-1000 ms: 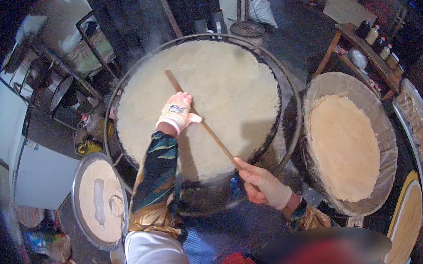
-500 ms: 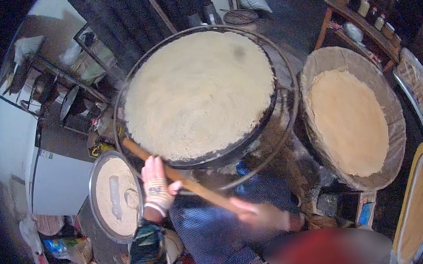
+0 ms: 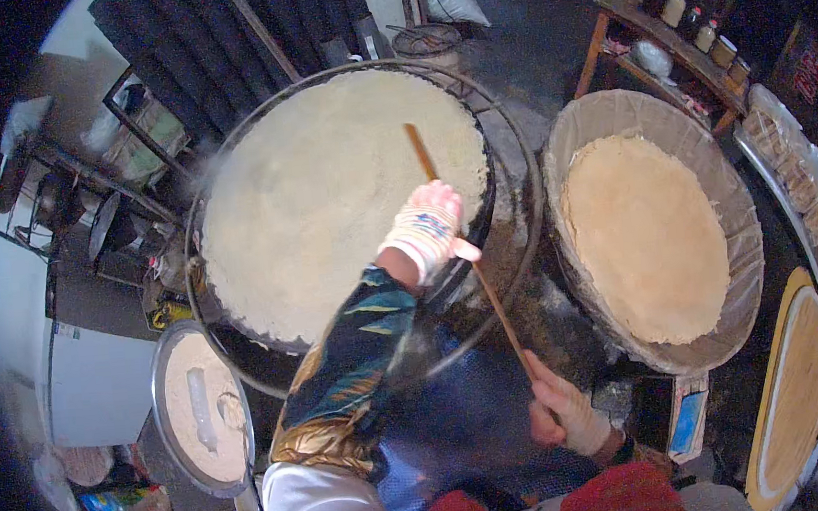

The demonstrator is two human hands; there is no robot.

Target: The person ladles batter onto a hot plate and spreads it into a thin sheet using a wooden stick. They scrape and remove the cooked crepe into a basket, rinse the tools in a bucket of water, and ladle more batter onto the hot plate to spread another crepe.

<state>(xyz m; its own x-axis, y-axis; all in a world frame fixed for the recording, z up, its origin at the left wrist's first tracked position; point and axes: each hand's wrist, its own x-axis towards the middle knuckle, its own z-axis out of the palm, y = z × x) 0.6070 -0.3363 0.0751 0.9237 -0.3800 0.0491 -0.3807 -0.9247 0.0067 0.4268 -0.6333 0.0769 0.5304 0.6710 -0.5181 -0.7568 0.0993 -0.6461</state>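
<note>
A long flat wooden stick (image 3: pixel 497 298) slants across the right part of a large round griddle, its far end over a thin pale sheet of batter (image 3: pixel 327 195) that covers nearly all the dark plate. My left hand (image 3: pixel 428 220), in a striped fingerless glove, presses on the stick near its far part, fingers together and thumb out beside it. Lower right, off the griddle, my right hand (image 3: pixel 567 406), also partly gloved, is closed round the near end of the stick. A metal hoop (image 3: pixel 534 231) runs round the griddle.
On the right stands a lined basket (image 3: pixel 745 311) holding pale round flatbread (image 3: pixel 648 237). A metal basin (image 3: pixel 162 409) of pale batter with a scoop in it sits at the left. Farther off are a wooden shelf with bottles (image 3: pixel 675 28) and a round board (image 3: pixel 792 389).
Both hands and the stick have swung from the griddle's lower left edge to its right side. My left arm now reaches farther across. The view has shifted slightly.
</note>
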